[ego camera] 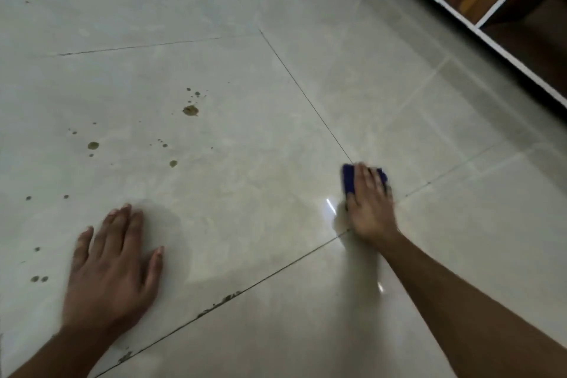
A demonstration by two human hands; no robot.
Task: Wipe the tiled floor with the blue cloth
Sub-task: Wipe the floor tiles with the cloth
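The pale glossy tiled floor (251, 138) fills the view. A small folded blue cloth (349, 178) lies on it right of centre, beside a grout joint. My right hand (369, 202) lies flat on top of the cloth with straight fingers, pressing it onto the tile; most of the cloth is hidden under the fingers. My left hand (112, 267) rests palm down on the floor at lower left, fingers spread. Brown stain spots (190, 110) dot the tile to the left, beyond my left hand.
A wooden cabinet with white edging (503, 0) stands on the floor at the upper right. Dark grime sits in the grout line (221, 302) near my left hand. More small brown drops (39, 279) lie at the far left.
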